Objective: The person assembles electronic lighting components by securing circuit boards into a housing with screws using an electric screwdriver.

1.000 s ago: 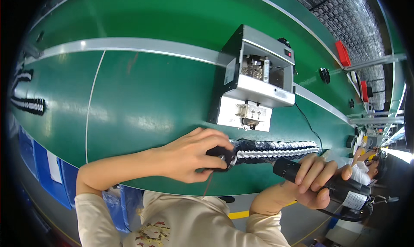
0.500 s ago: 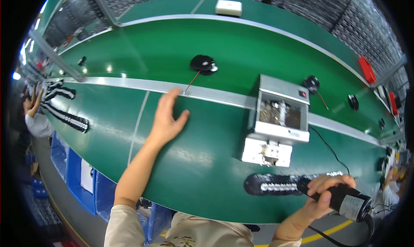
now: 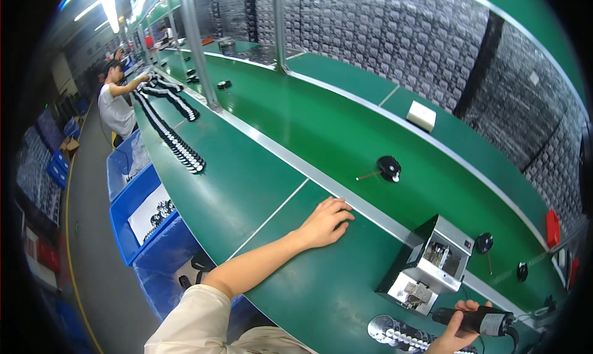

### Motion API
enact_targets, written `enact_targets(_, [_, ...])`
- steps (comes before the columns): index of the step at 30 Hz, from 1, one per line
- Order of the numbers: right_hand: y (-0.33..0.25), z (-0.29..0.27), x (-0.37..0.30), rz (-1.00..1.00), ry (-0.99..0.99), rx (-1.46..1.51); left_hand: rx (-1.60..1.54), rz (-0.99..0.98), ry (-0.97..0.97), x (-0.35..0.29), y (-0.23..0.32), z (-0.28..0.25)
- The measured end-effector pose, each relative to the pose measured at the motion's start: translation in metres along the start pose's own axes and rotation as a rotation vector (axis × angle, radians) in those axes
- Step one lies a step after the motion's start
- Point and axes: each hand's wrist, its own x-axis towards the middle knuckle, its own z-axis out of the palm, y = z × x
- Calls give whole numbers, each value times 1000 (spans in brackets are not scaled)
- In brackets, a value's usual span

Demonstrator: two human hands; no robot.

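My left hand rests on the green bench top beside the metal rail, fingers loosely bent and apart, holding nothing. In my right hand is a black electric screwdriver with a pale label and a cable at its rear end. Under it lies a row of overlapping black discs with white centres, partly hidden by the hand. A metal screw feeder stands just beyond the screwdriver. On the green belt past my left hand sits a round black part with a thin brownish wire.
Long rows of black-and-white parts lie along the bench at left, where a co-worker reaches over them. Blue bins line the bench's near edge. A white box and a red tray stand on the far shelf.
The view has swung left, bringing the co-worker and bins in. The black part with the wire sits farther from my left hand. My right hand keeps hold of the electric screwdriver.
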Motion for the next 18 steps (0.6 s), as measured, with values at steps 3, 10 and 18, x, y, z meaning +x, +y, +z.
enact_targets(3, [-11, 15, -3, -100, -39, -73, 2, -4, -8, -4, 0, 4])
enact_targets(10, [-23, 39, -98, -439, 26, -489, -4, 5, 23, -13, -9, 4])
enact_targets(18, [-29, 125, -151, -298, -1155, -407, -67, 144, 105, 19, 1, 23])
